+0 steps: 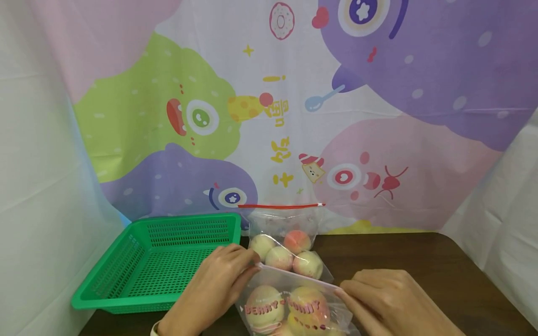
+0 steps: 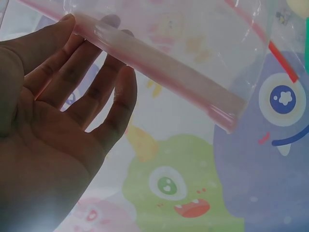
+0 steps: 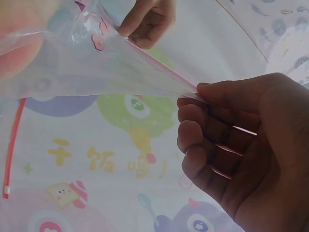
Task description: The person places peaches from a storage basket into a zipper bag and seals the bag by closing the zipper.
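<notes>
A clear zip bag (image 1: 332, 303) printed with pink "BERRY BUNNY" lettering stands close in front, several peaches (image 1: 265, 303) inside it. My left hand (image 1: 216, 282) pinches its top edge near the left corner. In the left wrist view, thumb and fingers of that hand (image 2: 72, 111) lie on either side of the pale pink zip strip (image 2: 164, 72). At the right corner, my right hand (image 1: 386, 298) pinches the same edge, which is drawn taut between both hands. The right wrist view shows the bag corner between thumb and forefinger of that hand (image 3: 251, 130).
A second clear bag (image 1: 279, 221) with a red zip slider strip (image 1: 281, 206) stands behind, also with several peaches (image 1: 297, 241). At the left is a green plastic basket (image 1: 126, 296) on the dark wooden table (image 1: 412, 252). A cartoon-printed cloth (image 1: 235, 60) hangs at the back.
</notes>
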`<state>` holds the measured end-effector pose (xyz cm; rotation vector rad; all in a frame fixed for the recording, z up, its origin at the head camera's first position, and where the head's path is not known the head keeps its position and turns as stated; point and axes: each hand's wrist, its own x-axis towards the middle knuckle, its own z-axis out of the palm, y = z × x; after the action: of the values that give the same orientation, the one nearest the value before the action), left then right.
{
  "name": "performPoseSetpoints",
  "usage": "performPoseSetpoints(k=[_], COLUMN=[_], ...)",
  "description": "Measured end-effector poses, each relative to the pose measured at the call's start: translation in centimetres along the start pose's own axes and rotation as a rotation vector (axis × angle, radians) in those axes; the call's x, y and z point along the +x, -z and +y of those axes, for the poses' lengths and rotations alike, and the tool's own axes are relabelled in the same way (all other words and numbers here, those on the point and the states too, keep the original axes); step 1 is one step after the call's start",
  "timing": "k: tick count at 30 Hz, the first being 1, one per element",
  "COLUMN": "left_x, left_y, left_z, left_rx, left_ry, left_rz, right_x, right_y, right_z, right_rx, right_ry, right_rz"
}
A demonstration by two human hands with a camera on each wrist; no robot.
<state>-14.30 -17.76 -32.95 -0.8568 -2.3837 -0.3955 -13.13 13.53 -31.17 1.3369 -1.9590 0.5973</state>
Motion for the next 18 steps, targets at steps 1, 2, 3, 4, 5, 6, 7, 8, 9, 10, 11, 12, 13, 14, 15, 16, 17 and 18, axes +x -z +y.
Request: performPoseSetpoints(k=[1,2,3,4,5,6,7,8,9,10,11,12,13,14,15,16,17,18], left_x=[0.01,0.0,0.0,0.01,0.02,0.02,0.02,0.03,0.04,0.04,0.05,0.05,0.06,0.07,0.07,0.07,0.08,0.09], left_y=[0.0,-0.01,-0.01,-0.01,-0.01,0.0,0.01,0.01,0.02,0.02,0.03,0.04,0.04,0.04,0.03,0.03,0.03,0.03], left_z=[-0.04,-0.08,-0.12,-0.15,-0.18,-0.19,-0.21,-0.23,-0.24,-0.26,-0.28,-0.31,-0.34,-0.36,-0.4,-0.45,-0.49,-0.53], left_rx=[0.001,0.004,0.007,0.009,0.01,0.012,0.013,0.013,0.013,0.012,0.011,0.012,0.01,0.01,0.009,0.009,0.008,0.007], left_ry=[-0.001,-0.001,-0.001,0.0,0.003,0.007,0.013,0.018,0.023,0.028,0.034,0.038,0.04,0.039,0.039,0.036,0.032,0.028], left_rz=[-0.001,-0.001,-0.001,-0.003,-0.004,-0.008,-0.012,-0.018,-0.023,-0.027,-0.032,-0.035,-0.037,-0.038,-0.036,-0.035,-0.032,-0.029], right_x=[0.0,0.01,0.03,0.05,0.07,0.1,0.12,0.13,0.14,0.16,0.18,0.19,0.21,0.22,0.25,0.26,0.26,0.27], right_y=[0.02,0.03,0.02,0.05,0.06,0.08,0.1,0.12,0.14,0.17,0.2,0.24,0.27,0.31,0.34,0.36,0.38,0.39], right_z=[-0.01,-0.02,-0.01,-0.01,-0.01,-0.01,-0.01,-0.02,-0.02,-0.03,-0.05,-0.06,-0.08,-0.1,-0.12,-0.13,-0.14,-0.14], right_rx=[0.001,0.0,-0.003,-0.004,-0.004,-0.005,-0.006,-0.008,-0.009,-0.01,-0.011,-0.012,-0.013,-0.013,-0.012,-0.012,-0.012,-0.013], right_ry=[-0.002,0.0,0.008,0.013,0.016,0.019,0.022,0.024,0.027,0.029,0.028,0.026,0.023,0.021,0.018,0.014,0.012,0.01], right_rz=[0.0,0.002,0.01,0.013,0.015,0.017,0.019,0.02,0.021,0.022,0.022,0.021,0.02,0.02,0.019,0.018,0.018,0.019])
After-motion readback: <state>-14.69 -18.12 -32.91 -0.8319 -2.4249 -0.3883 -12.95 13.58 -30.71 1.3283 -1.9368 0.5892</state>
